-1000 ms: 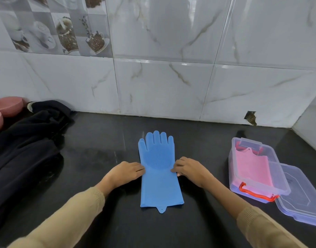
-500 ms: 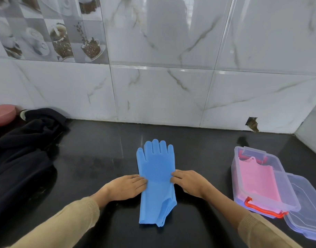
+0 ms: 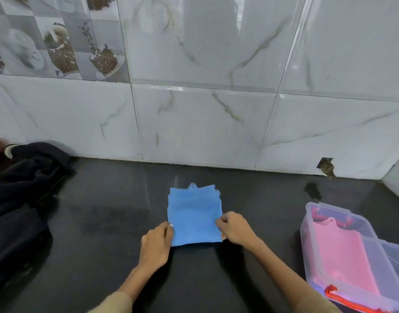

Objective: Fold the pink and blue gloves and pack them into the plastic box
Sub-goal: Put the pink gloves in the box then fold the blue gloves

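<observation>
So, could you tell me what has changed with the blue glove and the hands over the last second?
The blue glove, flat and full length a second ago, is now folded in half, its cuff end brought up over the fingers. The left hand and right hand pinch its side edges. The pink glove stays in the plastic box.

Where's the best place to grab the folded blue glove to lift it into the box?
Probably by its two side edges near the fold, coming in from left and right. The blue glove lies flat, folded in half, its loose ends far from the person. The left hand and right hand already hold those edges; the box sits open, right.
</observation>
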The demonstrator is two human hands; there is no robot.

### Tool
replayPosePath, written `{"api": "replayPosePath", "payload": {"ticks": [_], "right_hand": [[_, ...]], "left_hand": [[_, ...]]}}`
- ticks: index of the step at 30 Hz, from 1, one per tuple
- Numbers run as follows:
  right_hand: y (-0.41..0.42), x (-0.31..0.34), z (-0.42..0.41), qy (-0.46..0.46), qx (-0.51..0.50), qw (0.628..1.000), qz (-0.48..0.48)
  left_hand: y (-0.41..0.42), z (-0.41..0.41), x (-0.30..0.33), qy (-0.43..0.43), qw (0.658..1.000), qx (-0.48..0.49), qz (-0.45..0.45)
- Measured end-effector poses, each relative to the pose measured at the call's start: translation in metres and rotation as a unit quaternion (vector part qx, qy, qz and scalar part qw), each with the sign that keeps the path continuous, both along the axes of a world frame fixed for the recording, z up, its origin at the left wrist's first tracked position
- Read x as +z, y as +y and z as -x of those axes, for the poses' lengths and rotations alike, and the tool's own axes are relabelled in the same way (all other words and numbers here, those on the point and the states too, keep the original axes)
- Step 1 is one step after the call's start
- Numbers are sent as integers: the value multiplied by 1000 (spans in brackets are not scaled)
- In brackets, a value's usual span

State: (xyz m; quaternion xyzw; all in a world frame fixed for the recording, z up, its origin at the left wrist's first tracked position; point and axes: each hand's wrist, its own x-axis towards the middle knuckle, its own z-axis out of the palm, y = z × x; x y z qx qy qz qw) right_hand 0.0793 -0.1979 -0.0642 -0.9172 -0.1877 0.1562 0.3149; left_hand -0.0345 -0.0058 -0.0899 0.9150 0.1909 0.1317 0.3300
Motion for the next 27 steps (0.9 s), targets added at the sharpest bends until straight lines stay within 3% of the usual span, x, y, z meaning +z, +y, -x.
{"api": "replayPosePath", "payload": {"ticks": [6, 13, 19, 24, 27], "right_hand": [[16, -6, -1, -24, -77, 995, 57], [14, -18, 27, -119, -103, 987, -18], [21, -17, 25, -199, -94, 971, 99], [29, -15, 17, -228, -84, 955, 171], [34, -16, 10, -213, -81, 961, 157]], "left_hand": [[-15, -12, -2, 87, 988, 120, -37], [-20, -15, -1, 77, 986, 100, -111], [-23, -14, 2, 11, 989, 96, -110], [-24, -20, 5, 47, 975, 102, -190], [-25, -26, 6, 75, 967, 98, -221]]}}
